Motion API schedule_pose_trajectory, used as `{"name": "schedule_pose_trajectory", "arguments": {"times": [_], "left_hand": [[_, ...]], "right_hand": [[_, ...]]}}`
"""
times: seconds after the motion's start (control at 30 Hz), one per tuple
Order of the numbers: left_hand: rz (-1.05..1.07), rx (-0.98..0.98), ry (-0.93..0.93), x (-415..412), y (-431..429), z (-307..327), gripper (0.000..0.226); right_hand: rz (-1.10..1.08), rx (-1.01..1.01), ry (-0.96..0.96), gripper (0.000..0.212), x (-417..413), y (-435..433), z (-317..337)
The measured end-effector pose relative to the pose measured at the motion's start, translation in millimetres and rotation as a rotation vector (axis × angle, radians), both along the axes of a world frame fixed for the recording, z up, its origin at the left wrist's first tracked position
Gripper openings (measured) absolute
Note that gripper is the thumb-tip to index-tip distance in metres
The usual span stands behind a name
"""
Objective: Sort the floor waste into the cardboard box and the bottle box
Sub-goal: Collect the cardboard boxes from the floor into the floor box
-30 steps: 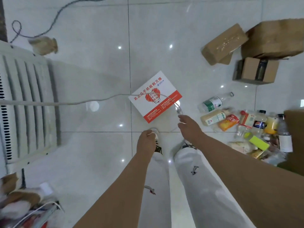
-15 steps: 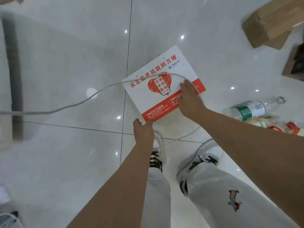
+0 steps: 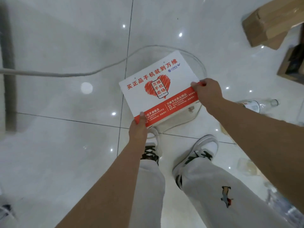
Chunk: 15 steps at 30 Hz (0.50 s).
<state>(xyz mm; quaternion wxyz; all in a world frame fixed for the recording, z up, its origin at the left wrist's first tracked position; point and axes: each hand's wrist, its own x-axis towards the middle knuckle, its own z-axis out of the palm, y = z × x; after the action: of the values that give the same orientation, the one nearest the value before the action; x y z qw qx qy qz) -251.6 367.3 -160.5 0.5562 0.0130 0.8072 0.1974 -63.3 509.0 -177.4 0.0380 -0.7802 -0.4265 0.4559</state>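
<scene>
Both hands grip the white-and-red carton (image 3: 158, 89): left hand (image 3: 137, 129) pinches its near corner, right hand (image 3: 207, 92) its right edge, long axis running between them.

We identify two bare forearms (image 3: 111, 186), one rising from the lower edge of the frame and one from the right edge, ending in the left hand (image 3: 137, 129) and the right hand (image 3: 208, 92). Across the lower centre we record loose pale grey-white fabric trousers (image 3: 148, 186). The leg at lower right carries a small embroidered animal figure in orange, blue-grey and red (image 3: 226, 196). Footwear comprises a white black-laced left sneaker (image 3: 152, 152) and a matching right sneaker (image 3: 204, 148). The latter shows grey toe edging and a black-and-white striped collar.
</scene>
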Motion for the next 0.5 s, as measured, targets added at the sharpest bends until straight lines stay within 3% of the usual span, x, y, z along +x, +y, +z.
{"name": "schedule_pose_trajectory", "arguments": {"times": [0.17,0.37,0.5], "left_hand": [[0.026,-0.192,0.017,-1,-13,124,0.045],[-0.119,-0.243,-0.174,59,-2,295,0.052],[-0.281,-0.134,-0.386,111,18,411,0.052]], "right_hand": [[-0.035,0.026,0.135,0.036,-16,-7,115],[-0.102,0.082,-0.104,0.034,48,-9,308],[-0.361,0.172,-0.188,0.033,133,-39,463]]}}
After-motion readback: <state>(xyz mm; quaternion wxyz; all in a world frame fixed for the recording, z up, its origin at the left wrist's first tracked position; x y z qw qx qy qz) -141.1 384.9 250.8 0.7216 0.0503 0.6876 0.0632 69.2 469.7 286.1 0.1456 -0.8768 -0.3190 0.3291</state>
